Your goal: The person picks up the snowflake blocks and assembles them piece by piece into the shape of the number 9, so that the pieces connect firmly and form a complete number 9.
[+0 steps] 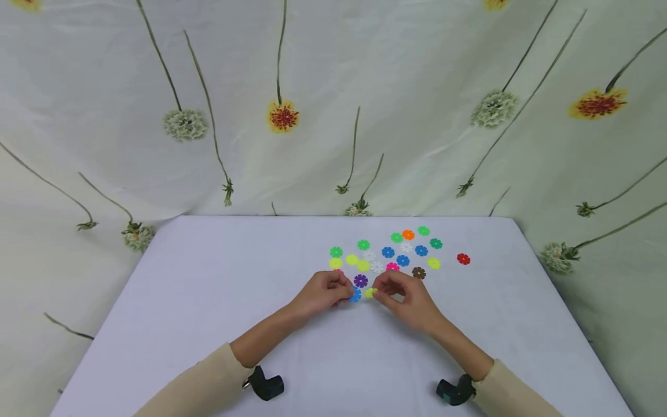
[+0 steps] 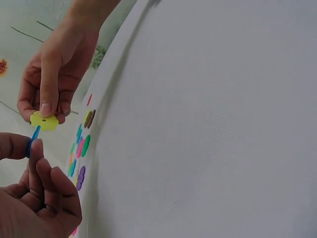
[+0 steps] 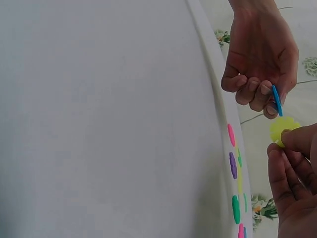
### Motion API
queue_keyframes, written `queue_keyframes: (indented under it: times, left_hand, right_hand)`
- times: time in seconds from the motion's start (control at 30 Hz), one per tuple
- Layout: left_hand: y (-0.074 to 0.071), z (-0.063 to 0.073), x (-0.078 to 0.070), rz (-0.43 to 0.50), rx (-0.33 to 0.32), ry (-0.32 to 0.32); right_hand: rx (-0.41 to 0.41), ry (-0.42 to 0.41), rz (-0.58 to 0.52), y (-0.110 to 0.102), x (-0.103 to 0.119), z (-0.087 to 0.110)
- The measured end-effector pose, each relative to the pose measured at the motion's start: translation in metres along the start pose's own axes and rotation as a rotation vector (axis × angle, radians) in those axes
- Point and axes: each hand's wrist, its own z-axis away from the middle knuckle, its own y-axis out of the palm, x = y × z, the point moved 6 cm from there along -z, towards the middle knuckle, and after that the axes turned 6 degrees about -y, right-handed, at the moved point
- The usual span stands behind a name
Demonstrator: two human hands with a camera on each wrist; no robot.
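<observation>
You have two hands above the tabletop, each pinching one notched disc. Your left hand has thumb and fingers narrowed on one blue disc, held on edge. Your right hand pinches one yellow disc the same way. These two discs are off the surface, facing each other between your hands, edges just beside one another; you cannot tell for sure whether they touch.

Beyond your hands, the head view shows twenty-one loose discs on the tabletop: five green discs, four loose yellow discs, three loose blue discs, three white discs, two pink discs, one orange disc, one purple disc, one brown disc and one red disc. The red one lies farthest right; the purple one lies near your hands. One pink disc is partly covered by your left hand, and your right hand may cover more.
</observation>
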Motion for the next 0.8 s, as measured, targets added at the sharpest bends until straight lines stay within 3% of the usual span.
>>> queue_keyframes:
  times: [0.13,0.8]
  left_hand:
    - [0.002,0.003,-0.001,0.051,0.015,-0.024]
    - [0.004,0.010,0.001,0.089,0.042,-0.029]
  right_hand:
    - [-0.005,-0.023,0.009,0.003,0.002,-0.001]
    - [-0.021,-0.128,0.133,0.009,0.014,0.000]
